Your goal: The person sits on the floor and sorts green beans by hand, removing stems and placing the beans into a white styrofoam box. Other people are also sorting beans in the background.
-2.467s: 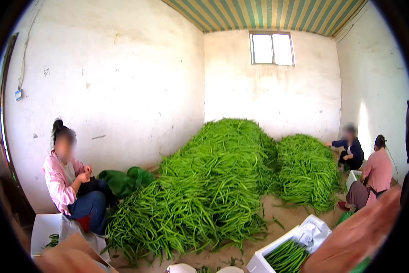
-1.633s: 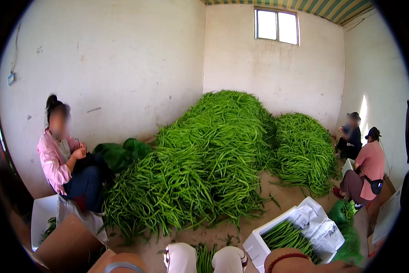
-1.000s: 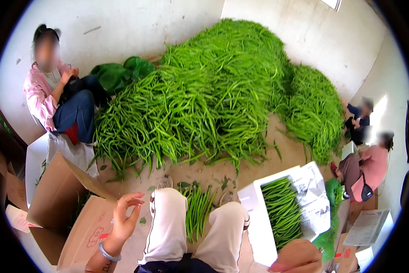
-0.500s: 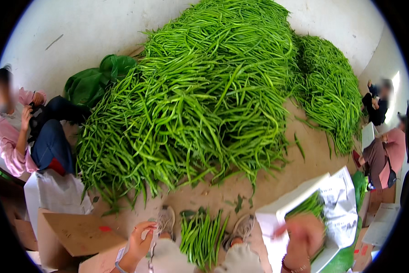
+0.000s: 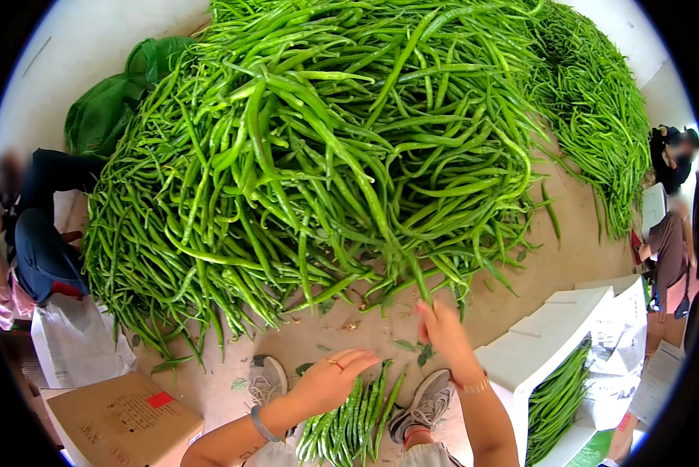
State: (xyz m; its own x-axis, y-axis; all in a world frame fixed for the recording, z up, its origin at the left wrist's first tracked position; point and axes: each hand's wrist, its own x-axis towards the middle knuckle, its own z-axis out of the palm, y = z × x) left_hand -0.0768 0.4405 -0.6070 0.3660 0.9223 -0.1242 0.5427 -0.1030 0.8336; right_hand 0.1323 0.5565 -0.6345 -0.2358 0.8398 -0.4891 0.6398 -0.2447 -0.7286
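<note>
A large heap of long green chili peppers [image 5: 310,179] fills the floor in front of me. Between my shoes lies a small bundle of chili peppers [image 5: 349,424], laid roughly side by side. Over this bundle's far end is my left hand [image 5: 334,380], open, with a ring on it and the fingers stretched toward the right. My right hand [image 5: 443,327] reaches to the heap's near edge, its fingertips close to a hanging pepper tip. Its fingers are smeared by motion, so whether they hold that pepper cannot be made out.
At my right stands a white foam box [image 5: 548,331] lined with printed paper, with chili peppers inside. A cardboard box [image 5: 124,420] is at my left. Green sacking [image 5: 104,113] lies by the wall. Another pepper heap [image 5: 591,117] is behind right; people sit at both sides.
My right hand has left the foam box and moved to the heap's near edge. My left hand has shifted right, over the small bundle. The view has tilted and moved closer to the heap.
</note>
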